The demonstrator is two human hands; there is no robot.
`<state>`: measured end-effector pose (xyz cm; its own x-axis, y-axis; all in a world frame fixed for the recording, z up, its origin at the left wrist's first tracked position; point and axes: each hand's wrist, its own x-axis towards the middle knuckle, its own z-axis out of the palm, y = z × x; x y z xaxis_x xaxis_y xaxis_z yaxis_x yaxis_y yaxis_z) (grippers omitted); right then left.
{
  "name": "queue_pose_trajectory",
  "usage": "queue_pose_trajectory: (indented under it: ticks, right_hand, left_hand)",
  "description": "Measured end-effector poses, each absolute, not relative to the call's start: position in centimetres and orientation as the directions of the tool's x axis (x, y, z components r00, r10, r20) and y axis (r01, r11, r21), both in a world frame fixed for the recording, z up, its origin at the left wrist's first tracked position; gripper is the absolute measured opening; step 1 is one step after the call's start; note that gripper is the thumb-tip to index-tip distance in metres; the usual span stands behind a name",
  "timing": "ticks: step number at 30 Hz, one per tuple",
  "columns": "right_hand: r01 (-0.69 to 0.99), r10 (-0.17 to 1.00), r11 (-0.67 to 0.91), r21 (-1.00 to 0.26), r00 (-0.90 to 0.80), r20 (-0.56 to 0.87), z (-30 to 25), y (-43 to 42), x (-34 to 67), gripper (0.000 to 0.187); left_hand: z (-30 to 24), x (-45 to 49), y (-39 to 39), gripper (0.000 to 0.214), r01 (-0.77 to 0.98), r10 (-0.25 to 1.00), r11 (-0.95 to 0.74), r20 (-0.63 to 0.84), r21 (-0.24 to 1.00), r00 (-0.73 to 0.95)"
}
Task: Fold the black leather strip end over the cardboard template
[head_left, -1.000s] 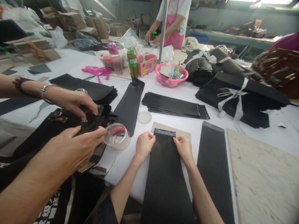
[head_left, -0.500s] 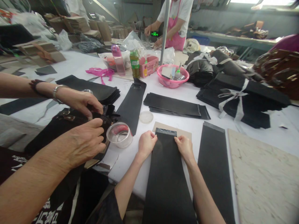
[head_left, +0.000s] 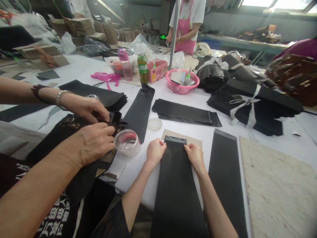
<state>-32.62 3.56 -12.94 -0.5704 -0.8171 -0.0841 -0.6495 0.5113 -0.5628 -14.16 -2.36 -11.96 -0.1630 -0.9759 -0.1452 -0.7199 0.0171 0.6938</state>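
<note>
A long black strip [head_left: 177, 185] lies lengthwise in front of me, its far end on a tan card [head_left: 182, 136]. My left hand [head_left: 155, 152] is curled closed and pinches the strip's left edge near the far end. My right hand [head_left: 195, 156] is also closed and grips the right edge opposite it. A grey band crosses the strip's far end between my hands.
A co-worker's two hands [head_left: 91, 125] work on a black bag at left, beside a clear round tub [head_left: 127, 142] and a lid [head_left: 154, 124]. More black strips [head_left: 225, 172] and stacks [head_left: 184, 112], a pale board [head_left: 279, 191], a pink basin [head_left: 182, 81], bottles. A person in a pink apron stands far back.
My hands and the strip have stayed nearly still. The co-worker's near hand has moved closer to the far hand over the black bag.
</note>
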Motion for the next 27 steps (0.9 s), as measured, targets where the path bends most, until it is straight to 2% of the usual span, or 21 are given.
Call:
queue_pose_trajectory:
  ticks: [15, 19, 23, 27]
  right_hand:
    - [-0.648, -0.82, 0.519, -0.558, -0.563, -0.108, -12.9, 3.5, -32.7, 0.026]
    - [-0.659, -0.824, 0.52, -0.544, -0.555, -0.116, -13.0, 3.4, -32.8, 0.026]
    - [-0.676, -0.825, 0.532, -0.51, -0.55, -0.131, -13.2, 3.3, -33.0, 0.025]
    - [-0.693, -0.823, 0.548, -0.469, -0.548, -0.151, -13.3, 3.1, -33.2, 0.024]
  left_hand:
    - [-11.9, -14.2, -2.4, 0.021, -0.704, -0.975, 0.024, -0.138, 0.71, -0.172]
    - [-12.0, -14.1, -2.4, 0.02, -0.729, -0.978, 0.045, -0.119, 0.683, -0.172]
    - [-11.4, -14.4, -1.8, 0.01, -0.808, -0.982, 0.098, -0.077, 0.58, -0.175]
    - [-10.7, -15.4, -0.8, 0.015, -0.884, -0.944, 0.329, 0.106, 0.331, -0.312]
